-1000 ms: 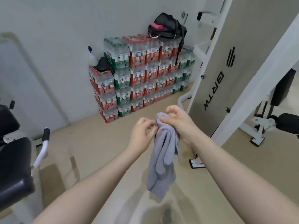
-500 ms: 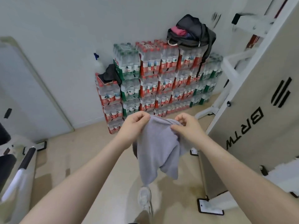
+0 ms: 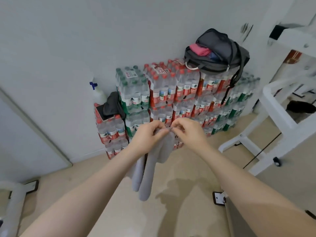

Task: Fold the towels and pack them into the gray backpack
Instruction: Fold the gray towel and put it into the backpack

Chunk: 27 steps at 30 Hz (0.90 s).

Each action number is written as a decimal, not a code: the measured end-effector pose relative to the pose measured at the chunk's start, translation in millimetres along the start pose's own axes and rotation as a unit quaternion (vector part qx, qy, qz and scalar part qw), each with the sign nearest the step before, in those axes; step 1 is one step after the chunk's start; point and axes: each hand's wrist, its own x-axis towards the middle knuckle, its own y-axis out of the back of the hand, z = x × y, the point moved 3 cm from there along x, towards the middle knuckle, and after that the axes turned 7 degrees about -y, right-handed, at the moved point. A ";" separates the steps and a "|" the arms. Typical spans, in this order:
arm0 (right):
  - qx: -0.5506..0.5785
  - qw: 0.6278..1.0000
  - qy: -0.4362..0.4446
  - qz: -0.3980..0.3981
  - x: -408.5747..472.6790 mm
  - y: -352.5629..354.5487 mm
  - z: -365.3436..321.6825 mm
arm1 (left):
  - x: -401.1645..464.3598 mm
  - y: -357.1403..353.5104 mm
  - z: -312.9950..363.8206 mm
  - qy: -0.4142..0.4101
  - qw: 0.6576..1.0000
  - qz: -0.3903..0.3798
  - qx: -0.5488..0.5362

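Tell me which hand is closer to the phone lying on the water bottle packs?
Left. The left hand grips the gray towel just right of and below the phone; the right hand pinches the towel's edge farther right.

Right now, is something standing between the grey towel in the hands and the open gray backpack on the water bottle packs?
Nothing visible does: open air separates the grey towel from the gray backpack, whose mouth is open.
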 end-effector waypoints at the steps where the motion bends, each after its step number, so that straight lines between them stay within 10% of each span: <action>1: -0.035 0.999 0.015 -0.006 15.1 -1.7 6.7 | 11.8 -3.8 -8.5 0.006 1.000 -0.016 0.004; 17: 0.191 0.979 -0.066 0.036 299.6 15.7 111.2 | 188.8 17.7 -159.5 0.234 0.960 0.151 0.006; 27: 0.119 0.988 0.018 0.100 478.9 6.4 94.8 | 322.5 96.6 -226.5 0.194 0.942 0.251 0.111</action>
